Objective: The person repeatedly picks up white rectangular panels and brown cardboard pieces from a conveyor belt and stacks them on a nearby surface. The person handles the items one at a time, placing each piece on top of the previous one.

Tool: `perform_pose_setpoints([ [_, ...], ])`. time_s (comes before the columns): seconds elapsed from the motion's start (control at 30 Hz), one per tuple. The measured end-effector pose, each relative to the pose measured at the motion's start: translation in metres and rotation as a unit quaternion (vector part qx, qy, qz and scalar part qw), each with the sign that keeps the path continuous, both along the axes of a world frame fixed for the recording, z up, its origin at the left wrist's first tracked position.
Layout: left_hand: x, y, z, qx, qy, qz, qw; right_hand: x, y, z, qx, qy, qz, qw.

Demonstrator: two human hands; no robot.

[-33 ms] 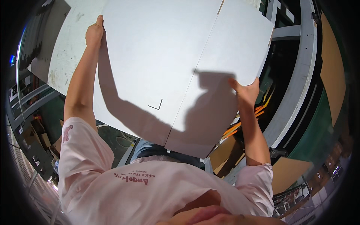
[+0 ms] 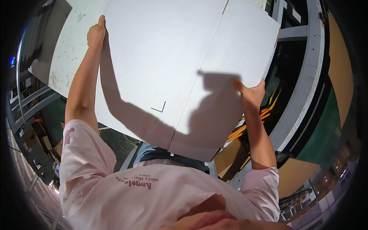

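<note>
A large white cardboard sheet spreads in front of me, with a straight crease across its right part and a small black corner mark near its front. At the sheet's far left edge, my left hand is closed on the border, its thumb pointing away from me. My right hand grips the right edge, thumb on the top face and the other fingers mostly hidden below. Shadows of my head and arm fall over the near half of the sheet.
Under the sheet at left lies a scuffed pale board. A grey metal machine frame curves along the right, with orange cables beside my right forearm. Brown cardboard pieces stand at lower right; a green surface lies beyond the frame.
</note>
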State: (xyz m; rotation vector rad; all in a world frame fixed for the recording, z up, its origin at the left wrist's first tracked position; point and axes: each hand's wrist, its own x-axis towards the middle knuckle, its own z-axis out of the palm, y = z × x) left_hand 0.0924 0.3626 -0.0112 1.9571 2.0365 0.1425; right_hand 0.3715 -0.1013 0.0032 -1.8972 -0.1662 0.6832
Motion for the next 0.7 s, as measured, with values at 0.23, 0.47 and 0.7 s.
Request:
perform_pose_setpoints([
  [0.23, -0.003, 0.003, -0.015, 0.030, 0.047, -0.025, 0.998, -0.001, 0.004, 0.004, -0.021, -0.027, 0.007, 0.999],
  [0.47, 0.006, -0.127, 0.008, 0.140, -0.036, -0.296, 0.944, 0.000, -0.003, 0.000, -0.047, -0.065, -0.007, 0.997],
  [0.7, -0.087, -0.368, 0.057, -0.149, -0.218, -0.690, 0.674, -0.018, 0.002, 0.029, -0.219, -0.129, 0.008, 0.967],
])
